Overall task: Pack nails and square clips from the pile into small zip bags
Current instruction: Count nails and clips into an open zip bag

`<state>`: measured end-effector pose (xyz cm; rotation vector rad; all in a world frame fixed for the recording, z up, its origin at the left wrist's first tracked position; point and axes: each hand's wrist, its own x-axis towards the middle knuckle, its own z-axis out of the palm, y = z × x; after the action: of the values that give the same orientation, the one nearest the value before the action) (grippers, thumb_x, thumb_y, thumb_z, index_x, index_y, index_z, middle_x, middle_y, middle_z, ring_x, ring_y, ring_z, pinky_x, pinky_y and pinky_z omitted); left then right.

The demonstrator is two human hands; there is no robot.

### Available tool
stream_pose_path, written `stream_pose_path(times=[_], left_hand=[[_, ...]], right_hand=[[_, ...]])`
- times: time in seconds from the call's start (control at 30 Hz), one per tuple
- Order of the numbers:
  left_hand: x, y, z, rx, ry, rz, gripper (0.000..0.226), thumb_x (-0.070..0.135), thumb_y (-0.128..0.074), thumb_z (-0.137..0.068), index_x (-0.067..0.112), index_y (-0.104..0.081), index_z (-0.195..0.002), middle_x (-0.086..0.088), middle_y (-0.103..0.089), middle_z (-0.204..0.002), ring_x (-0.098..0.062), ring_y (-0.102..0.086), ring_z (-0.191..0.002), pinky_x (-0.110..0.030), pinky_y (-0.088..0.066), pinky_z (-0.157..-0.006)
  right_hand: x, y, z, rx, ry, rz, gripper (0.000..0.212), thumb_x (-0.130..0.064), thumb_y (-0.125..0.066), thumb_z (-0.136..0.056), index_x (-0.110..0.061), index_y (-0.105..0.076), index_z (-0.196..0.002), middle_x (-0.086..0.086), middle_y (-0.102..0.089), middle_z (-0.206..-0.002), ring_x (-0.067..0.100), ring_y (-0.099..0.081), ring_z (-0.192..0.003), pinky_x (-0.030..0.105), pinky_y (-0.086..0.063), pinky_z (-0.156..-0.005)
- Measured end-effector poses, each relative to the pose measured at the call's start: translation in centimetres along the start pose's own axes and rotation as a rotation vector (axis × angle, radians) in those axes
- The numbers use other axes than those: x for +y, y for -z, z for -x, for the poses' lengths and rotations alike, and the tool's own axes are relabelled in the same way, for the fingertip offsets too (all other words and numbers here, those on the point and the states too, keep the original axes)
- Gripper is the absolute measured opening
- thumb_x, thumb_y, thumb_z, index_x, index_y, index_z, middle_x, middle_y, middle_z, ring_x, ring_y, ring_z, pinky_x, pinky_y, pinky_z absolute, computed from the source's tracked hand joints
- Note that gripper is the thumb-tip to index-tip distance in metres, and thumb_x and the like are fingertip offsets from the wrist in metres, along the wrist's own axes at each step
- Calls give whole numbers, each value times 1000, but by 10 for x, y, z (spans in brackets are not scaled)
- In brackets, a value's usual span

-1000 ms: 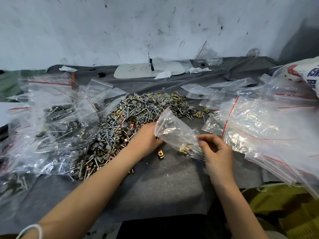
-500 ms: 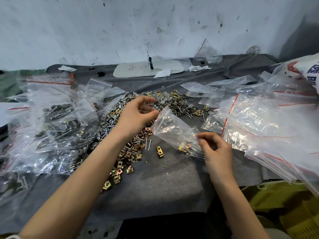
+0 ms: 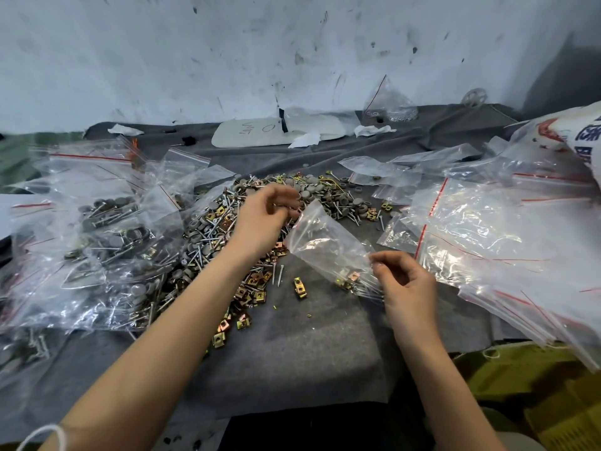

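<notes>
Near the front edge of the table (image 3: 309, 353), a small zip bag (image 3: 325, 245) is pinched at its lower end by the right hand (image 3: 405, 284), with square clips (image 3: 348, 278) seen inside. The left hand (image 3: 265, 219) is held curled at the bag's mouth; whether anything is gripped cannot be told. The pile (image 3: 208, 229) is spread beneath and beyond it, mid-table.

On grey felt cloth (image 3: 309, 353): heap of steel nails and brass square clips (image 3: 224, 245) centre, filled clear zip bags (image 3: 97, 242) left, empty clear zip bags (image 3: 504, 242) right, small clear zip bag (image 3: 325, 245) between heap and empties, white card (image 3: 260, 133) behind
</notes>
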<state>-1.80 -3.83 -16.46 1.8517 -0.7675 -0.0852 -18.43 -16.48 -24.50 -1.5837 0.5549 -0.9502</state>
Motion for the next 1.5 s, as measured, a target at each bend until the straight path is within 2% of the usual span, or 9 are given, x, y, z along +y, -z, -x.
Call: stream_pose_path(times=[0.13, 0.4, 0.6, 0.7, 0.97, 1.1, 1.2, 1.33, 1.5], left_hand=[[-18, -24, 2, -307, -74, -546, 18, 14, -56, -94, 2, -68, -102, -12, -68, -100, -22, -64, -90, -26, -51, -81], [-27, -31, 1, -336, -59, -706, 23, 12, -48, -98, -2, -63, -109, -15, -62, -112, -28, -60, -104, -39, -48, -93], [-15, -8, -2, 11, 33, -126, 12, 18, -69, -85, 18, -64, -96, 2, -67, -83, -11, -63, -74, -22, -51, -66], [-5, 10, -3, -60, 90, 157, 17, 12, -69, -85, 23, -60, -95, 6, -69, -81, -2, -63, -68, -17, -48, -61], [11, 11, 10, -308, -105, -120, 5, 16, -69, -86, 15, -66, -90, 7, -66, -83, -11, -56, -65, -19, -47, -58], [16, 7, 12, -296, 75, -31, 40, 46, -40, -96, 21, -68, -85, 6, -56, -125, -6, -60, -95, -16, -53, -70], [19, 8, 15, -349, 221, -71, 63, 70, -33, -84, 19, -71, -80, -2, -73, -96, -21, -68, -86, -34, -52, -81], [35, 13, 13, -400, 101, -72, 24, 29, -56, -94, 12, -69, -81, -2, -71, -76, -16, -66, -68, -21, -54, -62], [83, 25, -1, -216, -108, -51, 26, 32, -56, -94, 16, -68, -78, 9, -68, -77, -6, -66, -71, -24, -55, -62]], right_hand=[[0, 0, 0, 4, 3, -7, 26, -2, -64, -87, -26, -70, -80, -13, -70, -79, -3, -63, -76, 8, -46, -68], [0, 1, 0, 0, 9, 0, 24, -2, -63, -87, -24, -70, -82, -15, -69, -79, -4, -62, -77, 7, -45, -67], [1, 0, -1, 6, 21, 1, 26, -1, -63, -87, -26, -69, -80, -13, -69, -78, -5, -62, -75, 6, -44, -67], [2, 0, -1, 8, 27, -1, 26, -1, -64, -86, -26, -69, -79, -12, -69, -78, -5, -61, -74, 5, -44, -67], [2, -1, -1, 11, 35, -36, 31, 1, -64, -85, -28, -68, -76, -16, -69, -74, -5, -62, -72, 6, -44, -67], [0, 1, 0, 1, 32, -22, 30, 0, -64, -86, -28, -69, -78, -17, -70, -77, -4, -63, -75, 6, -45, -67], [-1, 1, 1, -15, 31, -17, 29, -1, -66, -85, -28, -69, -79, -16, -70, -80, -3, -64, -76, 9, -47, -69], [-3, -1, 1, 31, 29, 2, 21, -10, -74, -80, -30, -68, -83, -9, -69, -87, 11, -65, -89, 28, -50, -82], [-8, -1, 0, 74, 63, 22, 28, -26, -74, -79, -41, -62, -99, -12, -59, -113, 6, -54, -111, 25, -41, -89]])
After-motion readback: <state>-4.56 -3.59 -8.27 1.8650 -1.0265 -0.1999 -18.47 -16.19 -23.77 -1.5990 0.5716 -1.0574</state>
